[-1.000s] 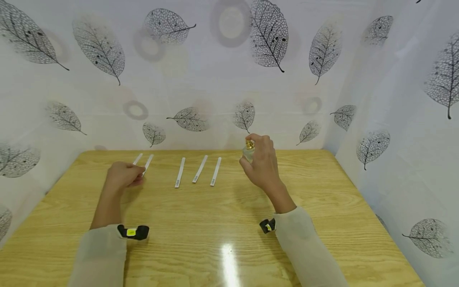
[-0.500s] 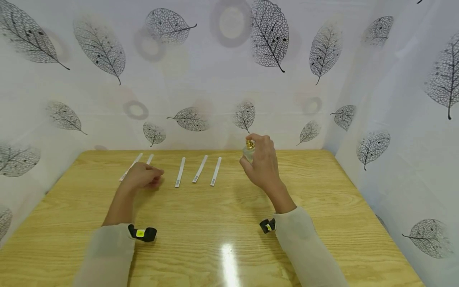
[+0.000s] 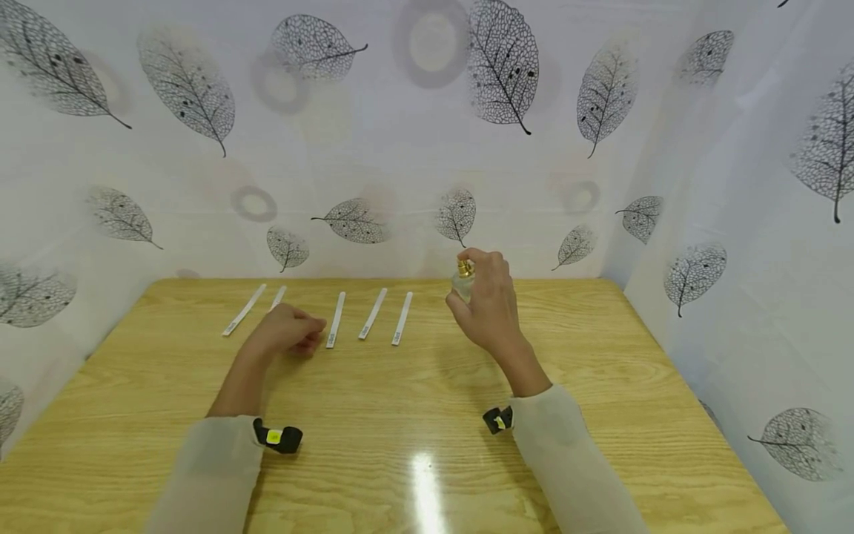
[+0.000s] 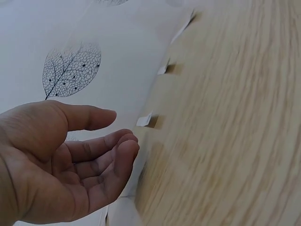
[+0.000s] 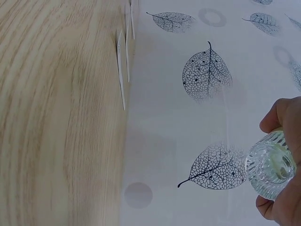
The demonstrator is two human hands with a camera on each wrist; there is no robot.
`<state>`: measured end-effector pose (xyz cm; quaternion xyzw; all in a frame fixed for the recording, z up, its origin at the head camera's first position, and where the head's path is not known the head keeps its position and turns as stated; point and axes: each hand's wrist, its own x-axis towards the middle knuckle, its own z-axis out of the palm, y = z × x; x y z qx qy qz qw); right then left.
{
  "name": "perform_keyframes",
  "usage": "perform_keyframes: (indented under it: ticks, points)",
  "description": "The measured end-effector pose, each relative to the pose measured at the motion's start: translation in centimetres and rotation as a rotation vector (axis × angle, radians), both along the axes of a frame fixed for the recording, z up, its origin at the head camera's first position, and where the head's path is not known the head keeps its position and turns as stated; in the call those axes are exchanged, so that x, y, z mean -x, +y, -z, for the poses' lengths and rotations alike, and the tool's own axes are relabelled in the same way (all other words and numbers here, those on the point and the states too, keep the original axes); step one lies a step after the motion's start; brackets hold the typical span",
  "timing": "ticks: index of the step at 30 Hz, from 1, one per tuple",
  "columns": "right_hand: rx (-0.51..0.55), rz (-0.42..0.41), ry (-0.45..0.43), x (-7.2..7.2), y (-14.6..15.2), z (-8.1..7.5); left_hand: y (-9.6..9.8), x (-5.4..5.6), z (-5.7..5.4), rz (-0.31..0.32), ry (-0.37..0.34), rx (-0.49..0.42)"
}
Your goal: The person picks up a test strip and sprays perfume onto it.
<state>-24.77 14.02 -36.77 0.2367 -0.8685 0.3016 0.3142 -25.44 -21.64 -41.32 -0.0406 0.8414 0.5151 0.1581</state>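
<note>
My right hand (image 3: 490, 300) grips a small glass perfume bottle (image 3: 462, 285) with a gold spray neck, held up above the table. The index finger lies over its top. In the right wrist view the ribbed clear base of the bottle (image 5: 269, 165) faces the camera. My left hand (image 3: 283, 330) hovers just left of the middle white paper test strip (image 3: 336, 320). Its fingers curve loosely with a gap to the thumb, and nothing is between them in the left wrist view. Partly behind this hand lies another strip (image 3: 279, 295).
One strip (image 3: 244, 310) lies at the far left. To the right of the middle strip are a tilted strip (image 3: 373, 314) and a further strip (image 3: 402, 319). A leaf-printed curtain (image 3: 400, 148) borders the wooden table (image 3: 373, 415) at the back and sides.
My left hand has let go of the second strip from the left and moved right, toward the middle strip. The right hand with the perfume bottle has stayed in place.
</note>
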Motion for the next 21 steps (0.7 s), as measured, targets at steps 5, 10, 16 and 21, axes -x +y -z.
perform_keyframes:
  ticks: [5, 10, 16, 21]
  points:
    - [0.005, -0.002, -0.003, 0.1, 0.0, 0.0, 0.8, -0.1, 0.2, -0.002, 0.000, 0.027]
    - [0.007, -0.004, 0.003, 0.1, 0.0, 0.0, 1.3, -0.3, 0.3, 0.003, -0.010, 0.059]
    - [0.010, -0.003, 0.010, 0.1, 0.0, 0.0, 1.5, -0.2, 0.6, -0.008, -0.014, 0.091]
    - [0.011, -0.003, 0.008, 0.1, 0.0, 0.0, 1.4, -0.1, 0.8, 0.017, 0.017, 0.180]
